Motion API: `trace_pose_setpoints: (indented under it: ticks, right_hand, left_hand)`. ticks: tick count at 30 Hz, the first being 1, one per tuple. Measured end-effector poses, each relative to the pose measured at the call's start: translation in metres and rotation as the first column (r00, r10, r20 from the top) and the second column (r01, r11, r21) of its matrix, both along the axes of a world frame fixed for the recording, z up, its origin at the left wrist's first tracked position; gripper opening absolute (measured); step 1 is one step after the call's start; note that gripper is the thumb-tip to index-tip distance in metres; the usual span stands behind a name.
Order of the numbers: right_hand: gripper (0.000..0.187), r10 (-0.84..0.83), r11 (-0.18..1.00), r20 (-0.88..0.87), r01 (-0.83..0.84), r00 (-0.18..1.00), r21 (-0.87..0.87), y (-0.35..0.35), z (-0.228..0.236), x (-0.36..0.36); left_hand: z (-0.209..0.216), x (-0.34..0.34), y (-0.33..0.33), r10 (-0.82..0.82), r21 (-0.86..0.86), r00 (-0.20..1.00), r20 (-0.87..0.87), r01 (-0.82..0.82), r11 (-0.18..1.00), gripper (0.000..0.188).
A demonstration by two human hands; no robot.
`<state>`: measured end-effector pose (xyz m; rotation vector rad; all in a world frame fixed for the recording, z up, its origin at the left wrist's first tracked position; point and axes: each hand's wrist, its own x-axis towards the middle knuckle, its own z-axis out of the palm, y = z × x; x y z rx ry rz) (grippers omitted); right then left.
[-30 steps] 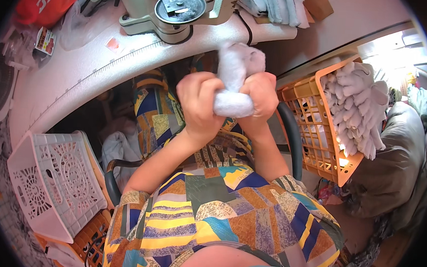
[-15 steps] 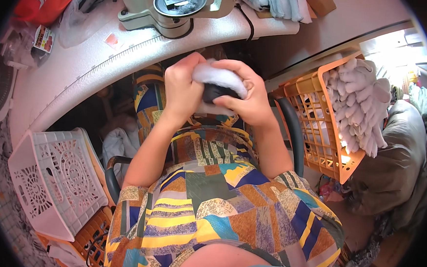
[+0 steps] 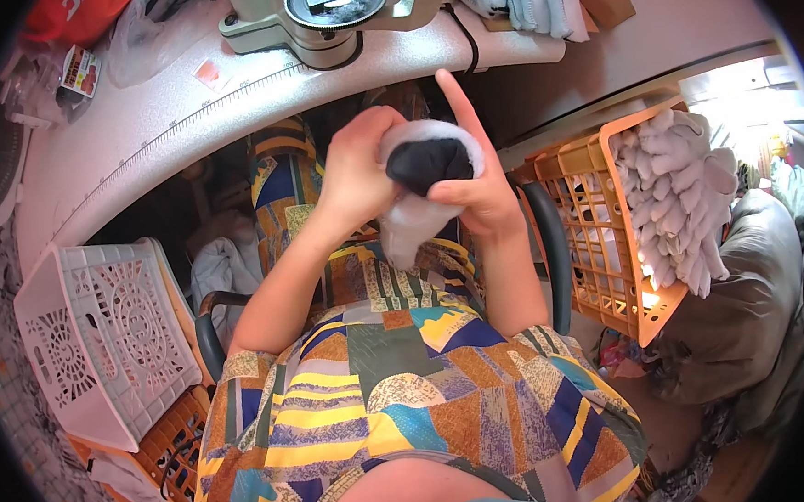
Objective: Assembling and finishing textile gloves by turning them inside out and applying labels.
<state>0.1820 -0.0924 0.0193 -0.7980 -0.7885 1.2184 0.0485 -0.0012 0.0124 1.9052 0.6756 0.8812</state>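
My left hand (image 3: 356, 170) is curled closed around the left side of a fluffy white piece (image 3: 413, 219), its fingertips hidden behind; my right hand (image 3: 489, 183) is partly open, the thumb pressed on the right edge of the piece's mouth, the index finger pointing up and away, the other fingers out of sight behind; the piece is between my hands, above my lap, dark fabric (image 3: 426, 165) showing in its rounded mouth and a narrow end hanging down; beyond it stands the bench (image 3: 173, 81), carrying a machine (image 3: 327, 49) with a round dish; to my right an orange basket (image 3: 652, 333) is crammed with pale fluffy pieces (image 3: 668, 184); to my left is a white crate (image 3: 120, 422).
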Motion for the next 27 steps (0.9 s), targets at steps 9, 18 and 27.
trace_pose_setpoints:
  ticks: [9,18,27]
  right_hand:
    - [0.042,-0.607,0.62,0.79,0.574,-0.081,0.536,-0.002,-0.014,0.019]
    - [0.018,-0.61,0.728,0.762,0.532,0.215,0.433,-0.054,-0.005,-0.017]
    - [0.028,-0.414,0.898,-0.416,0.438,0.809,-0.041,-0.013,0.013,0.03]
  left_hand:
    - [0.007,0.029,-0.053,-0.025,0.567,0.999,0.042,-0.003,0.823,0.025]
    - [0.024,0.049,-0.032,0.111,0.534,0.993,0.047,-0.119,0.837,0.027]
    - [-0.002,0.065,-0.083,-0.059,0.865,0.992,0.108,-0.065,0.498,0.028]
